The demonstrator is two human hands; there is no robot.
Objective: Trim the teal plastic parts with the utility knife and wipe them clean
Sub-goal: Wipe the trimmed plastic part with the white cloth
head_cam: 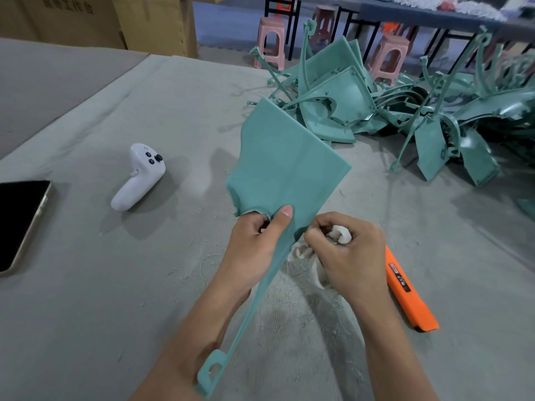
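The left hand [254,241] has a closed grip on the teal plastic part [283,157]: the thumb presses on its front face and the fingers are curled behind its lower edge. The part is lifted above the worktop [86,285], and its thin arm runs down toward the person. The right hand [344,250] has its grip closed round a crumpled white cloth [304,251], which touches the edge of the part.

Just beside the right wrist lies an orange utility knife [405,287] (its black label is too small to read). The worktop is covered with grey fabric that bears fine shavings. On it also lie a white controller [139,178], a dark phone [20,224] and, far right, a pile of teal parts [405,111]. Behind stand pink stools [270,41] and cardboard boxes [86,18] with blurred print.
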